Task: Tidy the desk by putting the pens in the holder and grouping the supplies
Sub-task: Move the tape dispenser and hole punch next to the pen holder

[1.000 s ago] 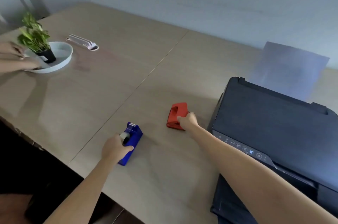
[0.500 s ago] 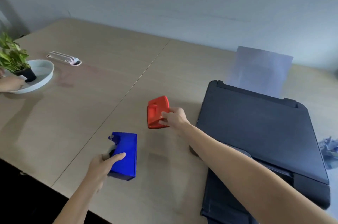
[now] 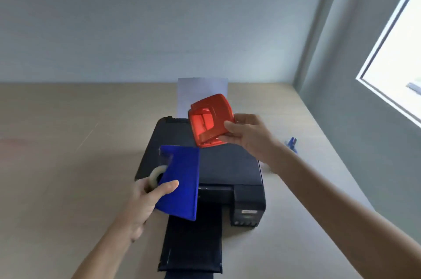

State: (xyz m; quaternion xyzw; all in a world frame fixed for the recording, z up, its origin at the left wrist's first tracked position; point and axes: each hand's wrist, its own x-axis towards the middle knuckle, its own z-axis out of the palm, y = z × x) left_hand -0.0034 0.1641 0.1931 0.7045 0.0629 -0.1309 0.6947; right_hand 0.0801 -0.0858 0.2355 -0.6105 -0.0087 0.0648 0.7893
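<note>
Left hand (image 3: 145, 196) grips blue tape dispenser (image 3: 180, 182) by its near edge, tilted, airborne over the black printer (image 3: 227, 164). Right hand (image 3: 248, 135) pinches red hole punch (image 3: 210, 120) at one corner only; likely to pivot and drop onto the printer. Blue item (image 3: 291, 143) far right on the surface (image 3: 57, 142), probably a clip, blurred.

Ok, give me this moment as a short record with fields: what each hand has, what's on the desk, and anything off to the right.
left hand: grips blue tape dispenser, lifted off the desk
right hand: grips red hole punch, held above the printer
desk: black printer in the middle, paper sheet upright at its back
right of printer: small blue item, too blurred to name
pens, holder: not in view
</note>
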